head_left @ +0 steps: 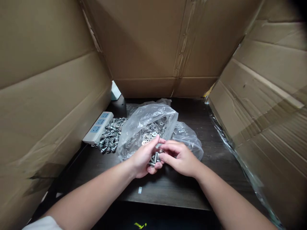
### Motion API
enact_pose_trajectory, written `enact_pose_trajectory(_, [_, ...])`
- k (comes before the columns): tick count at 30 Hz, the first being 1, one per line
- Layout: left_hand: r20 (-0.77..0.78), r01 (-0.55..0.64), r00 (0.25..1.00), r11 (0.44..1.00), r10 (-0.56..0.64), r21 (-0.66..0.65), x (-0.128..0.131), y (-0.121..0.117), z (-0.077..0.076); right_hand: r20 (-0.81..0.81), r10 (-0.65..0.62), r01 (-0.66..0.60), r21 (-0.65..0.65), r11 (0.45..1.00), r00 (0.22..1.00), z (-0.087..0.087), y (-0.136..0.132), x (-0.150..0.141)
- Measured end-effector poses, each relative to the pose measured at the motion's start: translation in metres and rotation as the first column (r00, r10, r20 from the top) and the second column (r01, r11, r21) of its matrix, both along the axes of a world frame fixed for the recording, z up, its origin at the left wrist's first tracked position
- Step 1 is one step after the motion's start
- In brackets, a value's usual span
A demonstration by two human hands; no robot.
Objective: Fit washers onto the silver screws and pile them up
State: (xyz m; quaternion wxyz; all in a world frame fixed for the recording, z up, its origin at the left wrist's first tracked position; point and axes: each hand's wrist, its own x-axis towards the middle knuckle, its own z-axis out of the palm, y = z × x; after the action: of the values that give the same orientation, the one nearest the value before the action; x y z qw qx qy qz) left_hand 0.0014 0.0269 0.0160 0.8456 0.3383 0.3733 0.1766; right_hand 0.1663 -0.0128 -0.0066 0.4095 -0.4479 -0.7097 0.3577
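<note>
Several silver bolts (155,158) lie in my left hand (145,159), whose fingers curl around them. My right hand (178,158) meets it from the right, thumb and fingers pinched together at the bolts; what exactly sits between those fingertips is too small to make out. Just beyond both hands, a clear plastic bag (134,121) gapes toward me, with many small metal washers (150,136) inside. A heap of assembled bolts (111,135) rests on the table left of the bag.
A white power strip (98,127) borders the bolt heap on the left. Another clear plastic bag (188,137) lies behind my right hand. Cardboard walls (153,48) enclose the dark table (172,193) on three sides. A small paper scrap (140,190) lies near the front edge.
</note>
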Motion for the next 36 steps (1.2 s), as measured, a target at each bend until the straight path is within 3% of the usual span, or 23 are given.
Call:
enact_pose_trajectory(5, [-0.014, 0.017, 1.000, 0.999, -0.017, -0.033, -0.001, -0.001, -0.003, -0.074, 0.039, -0.048, -0.126, 0.991, 0.997, 0.002, -0.003, -0.002])
enact_pose_trajectory(9, [0.001, -0.050, 0.999, 0.999, 0.050, 0.008, 0.000, 0.000, -0.002, -0.260, -0.015, -0.035, -0.184, 0.982, 0.966, 0.001, -0.003, -0.003])
enact_pose_trajectory(12, [-0.001, -0.084, 0.996, 0.989, 0.085, 0.121, 0.000, 0.000, -0.003, -0.366, -0.136, 0.071, -0.187, 0.980, 0.921, 0.003, -0.001, -0.002])
enact_pose_trajectory(15, [-0.009, -0.053, 0.998, 0.983, 0.056, 0.178, -0.001, 0.000, -0.005, -0.372, -0.243, 0.202, -0.147, 0.968, 0.896, 0.005, -0.002, 0.001])
enact_pose_trajectory(17, [-0.004, -0.025, 1.000, 0.987, 0.026, 0.159, -0.001, -0.001, -0.006, -0.317, -0.238, 0.222, -0.084, 0.971, 0.918, 0.006, -0.003, 0.002])
enact_pose_trajectory(21, [-0.016, -0.023, 1.000, 0.985, 0.026, 0.173, -0.001, -0.003, -0.008, 0.003, -0.129, 0.126, 0.194, 0.973, 0.992, 0.006, -0.005, 0.007])
enact_pose_trajectory(25, [-0.073, 0.000, 0.997, 0.957, 0.022, 0.289, -0.001, -0.004, -0.011, 0.194, -0.072, 0.017, 0.273, 0.962, 0.978, 0.008, -0.006, 0.013])
enact_pose_trajectory(29, [-0.186, 0.086, 0.982, 0.880, 0.003, 0.468, -0.001, -0.005, -0.011, 0.338, -0.005, -0.118, 0.344, 0.931, 0.941, 0.012, -0.008, 0.018])
enact_pose_trajectory(33, [-0.230, 0.175, 0.973, 0.702, -0.016, 0.691, -0.001, -0.006, -0.009, 0.473, 0.017, -0.241, 0.417, 0.877, 0.881, 0.015, -0.009, 0.019])
enact_pose_trajectory(36, [-0.259, 0.230, 0.965, 0.629, -0.046, 0.743, -0.002, -0.007, -0.009, 0.532, 0.003, -0.264, 0.415, 0.870, 0.846, 0.017, -0.010, 0.020])
